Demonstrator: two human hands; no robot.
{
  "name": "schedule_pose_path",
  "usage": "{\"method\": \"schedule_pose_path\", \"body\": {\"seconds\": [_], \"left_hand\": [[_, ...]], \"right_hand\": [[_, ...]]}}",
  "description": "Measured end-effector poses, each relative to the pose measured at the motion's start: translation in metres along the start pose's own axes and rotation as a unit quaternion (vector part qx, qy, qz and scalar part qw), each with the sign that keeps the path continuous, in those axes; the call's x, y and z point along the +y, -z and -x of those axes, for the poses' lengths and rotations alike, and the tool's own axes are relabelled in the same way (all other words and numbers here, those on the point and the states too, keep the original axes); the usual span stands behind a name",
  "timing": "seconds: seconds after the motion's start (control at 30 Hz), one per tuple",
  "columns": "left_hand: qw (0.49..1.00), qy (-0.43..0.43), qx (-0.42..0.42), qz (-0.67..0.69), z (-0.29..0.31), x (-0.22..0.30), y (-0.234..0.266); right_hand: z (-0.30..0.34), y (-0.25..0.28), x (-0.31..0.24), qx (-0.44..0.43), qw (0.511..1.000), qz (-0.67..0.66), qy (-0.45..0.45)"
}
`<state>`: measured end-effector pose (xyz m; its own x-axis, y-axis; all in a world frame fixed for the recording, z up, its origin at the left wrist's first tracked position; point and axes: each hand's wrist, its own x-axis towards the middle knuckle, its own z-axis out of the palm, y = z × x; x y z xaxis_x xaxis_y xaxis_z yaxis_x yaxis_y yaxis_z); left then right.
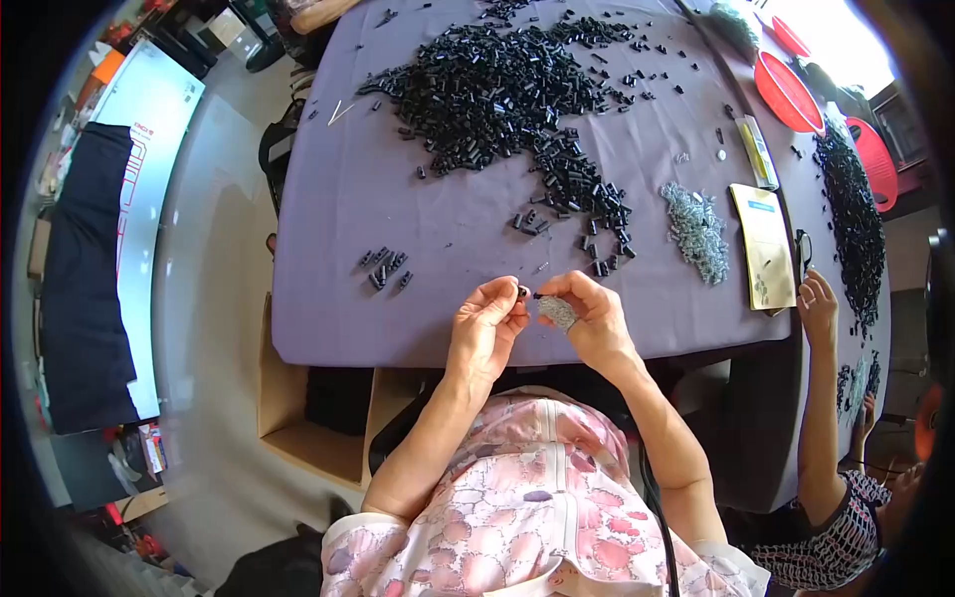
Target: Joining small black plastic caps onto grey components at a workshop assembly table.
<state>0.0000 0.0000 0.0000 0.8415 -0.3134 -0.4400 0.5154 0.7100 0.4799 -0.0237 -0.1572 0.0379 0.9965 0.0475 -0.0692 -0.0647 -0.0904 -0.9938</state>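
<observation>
Close to the table's near edge, my left hand (485, 320) pinches a small black tube-shaped piece (522, 293) between thumb and fingertips. Facing it, my right hand (600, 323) has its fingers closed round a grey speckled object (558, 312), whose kind I cannot make out. A tiny dark bit shows at the right fingertips, too small to name. The two hands are a little apart. Left of them lies a small group of black pieces (383, 267). Beyond them spreads a large heap of similar black pieces (487, 90). To the right is a pile of small clear parts (696, 231).
A purple cloth covers the table (338, 219). At the right lie a yellow booklet (761, 244) and a pair of glasses (803, 254). Another person's hand (818, 303) rests near them. Red baskets (788, 92) and another black heap (851, 219) stand farther right.
</observation>
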Motion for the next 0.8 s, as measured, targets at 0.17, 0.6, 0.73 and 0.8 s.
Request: {"method": "schedule_pose_path", "body": {"seconds": [0.17, 0.6, 0.73, 0.8], "left_hand": [[0.998, -0.048, -0.026, -0.012, -0.001, -0.007, -0.008], [0.986, -0.090, -0.044, -0.133, 0.001, -0.013, -0.036], [0.985, -0.103, -0.062, -0.123, 0.005, -0.016, -0.038], [0.985, -0.108, -0.074, -0.113, 0.008, -0.015, -0.040]], "right_hand": [[0.001, -0.001, -0.006, 0.030, 0.997, -0.070, -0.009], [0.005, 0.016, 0.004, 0.072, 0.987, -0.142, -0.024], [0.009, 0.016, 0.006, 0.076, 0.975, -0.209, -0.005], [0.011, 0.015, 0.006, 0.080, 0.971, -0.225, 0.003]]}}
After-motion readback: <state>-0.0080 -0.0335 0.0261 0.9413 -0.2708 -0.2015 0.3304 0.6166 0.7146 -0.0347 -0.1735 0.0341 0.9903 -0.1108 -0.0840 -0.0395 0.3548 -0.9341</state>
